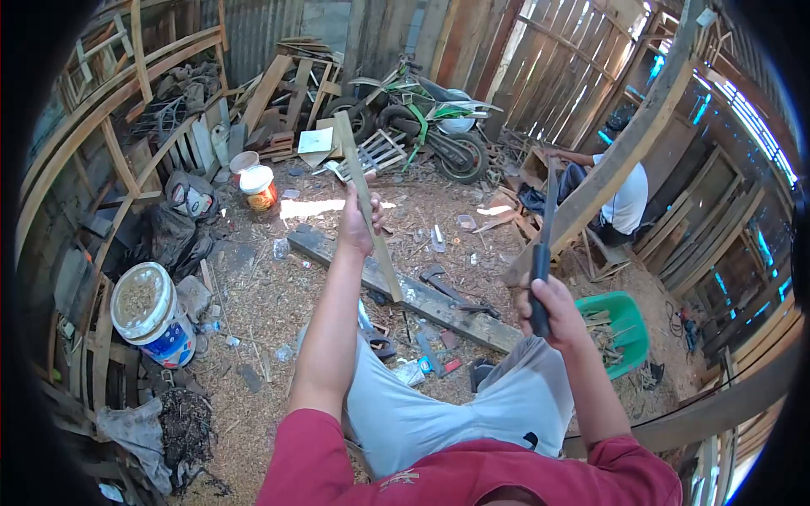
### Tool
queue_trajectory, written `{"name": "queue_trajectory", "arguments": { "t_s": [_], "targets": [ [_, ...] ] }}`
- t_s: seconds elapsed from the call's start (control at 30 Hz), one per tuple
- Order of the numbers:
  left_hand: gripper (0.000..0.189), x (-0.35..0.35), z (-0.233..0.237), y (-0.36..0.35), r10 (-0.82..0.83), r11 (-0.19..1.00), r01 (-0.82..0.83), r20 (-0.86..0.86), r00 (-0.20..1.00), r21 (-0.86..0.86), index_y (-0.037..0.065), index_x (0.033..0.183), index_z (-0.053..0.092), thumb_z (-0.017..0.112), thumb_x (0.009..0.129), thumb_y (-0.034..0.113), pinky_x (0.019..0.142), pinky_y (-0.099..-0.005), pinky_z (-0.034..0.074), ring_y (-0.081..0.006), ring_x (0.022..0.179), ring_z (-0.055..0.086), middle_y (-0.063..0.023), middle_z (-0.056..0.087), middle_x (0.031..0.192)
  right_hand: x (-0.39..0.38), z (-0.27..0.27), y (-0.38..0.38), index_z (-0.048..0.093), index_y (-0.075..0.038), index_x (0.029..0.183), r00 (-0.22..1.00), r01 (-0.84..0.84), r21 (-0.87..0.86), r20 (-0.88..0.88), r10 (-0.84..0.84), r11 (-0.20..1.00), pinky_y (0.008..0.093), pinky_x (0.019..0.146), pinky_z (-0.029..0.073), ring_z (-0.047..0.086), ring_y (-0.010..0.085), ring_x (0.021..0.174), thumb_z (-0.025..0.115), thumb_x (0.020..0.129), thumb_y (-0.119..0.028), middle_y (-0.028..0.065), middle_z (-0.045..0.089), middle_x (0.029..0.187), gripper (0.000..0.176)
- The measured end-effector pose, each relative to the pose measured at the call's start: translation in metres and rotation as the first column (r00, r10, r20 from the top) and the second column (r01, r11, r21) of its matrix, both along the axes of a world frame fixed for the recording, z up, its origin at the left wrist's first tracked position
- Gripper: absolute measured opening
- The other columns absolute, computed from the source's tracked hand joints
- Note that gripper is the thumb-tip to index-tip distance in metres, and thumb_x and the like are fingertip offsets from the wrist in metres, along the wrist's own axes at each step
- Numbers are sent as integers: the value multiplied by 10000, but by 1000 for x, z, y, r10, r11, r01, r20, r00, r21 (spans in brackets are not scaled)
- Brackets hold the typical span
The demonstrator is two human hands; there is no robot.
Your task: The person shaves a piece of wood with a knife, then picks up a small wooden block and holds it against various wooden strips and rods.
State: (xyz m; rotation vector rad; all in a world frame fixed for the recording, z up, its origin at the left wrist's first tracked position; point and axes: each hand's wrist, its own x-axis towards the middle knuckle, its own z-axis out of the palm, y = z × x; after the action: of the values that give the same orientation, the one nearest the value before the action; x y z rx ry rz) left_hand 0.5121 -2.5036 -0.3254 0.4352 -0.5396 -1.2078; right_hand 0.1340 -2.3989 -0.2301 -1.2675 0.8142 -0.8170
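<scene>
My left hand (358, 226) is closed around a narrow wooden strip (386, 268), which slants upright in front of me with its top end leaning left. In my right hand (557, 314) is a machete (541, 268), gripped by its black handle. Its long dark blade points up and away, apart from the strip. Below the hands, a thick plank (439, 305) lies across the ground beyond my knees. A dark hammer-like tool (439, 278) rests on it. Near my feet are a blue object (429, 352) and a small red one (453, 365).
To my right sits a green basin (633, 325) holding wood pieces. A slanted post (629, 160) partly hides a crouching person (626, 194). White buckets (175, 325) (257, 179) stand at left. Behind are a motorbike (456, 139) and stacked wood. Shavings cover the ground.
</scene>
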Motion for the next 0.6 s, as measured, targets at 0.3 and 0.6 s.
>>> {"name": "queue_trajectory", "arguments": {
  "t_s": [0.3, 0.6],
  "targets": [
    [222, -1, -27, -8, 156, 987, -160, 156, 975, 13, 113, 1108, 500, 481, 1077, 332, 590, -293, 481, -138, 650, 548, -6, 544, 836, 19, 29, 0, 534, -45, 1040, 986, -94, 92, 148, 80, 991, 310, 545, 485, 559, 189, 517, 573, 983, -268, 69, 574, 680, 234],
    [363, 4, -52, -11, 192, 892, -342, 438, 878, 295, 70, 1091, 535, 421, 1092, 415, 567, -308, 513, -151, 617, 615, -35, 594, 781, 64, -7, -33, 550, -11, 1040, 990, -120, 83, 86, 113, 989, 294, 596, 550, 631, 162, 627, 626, 956, -150, 80, 639, 790, 179]
  ]
}}
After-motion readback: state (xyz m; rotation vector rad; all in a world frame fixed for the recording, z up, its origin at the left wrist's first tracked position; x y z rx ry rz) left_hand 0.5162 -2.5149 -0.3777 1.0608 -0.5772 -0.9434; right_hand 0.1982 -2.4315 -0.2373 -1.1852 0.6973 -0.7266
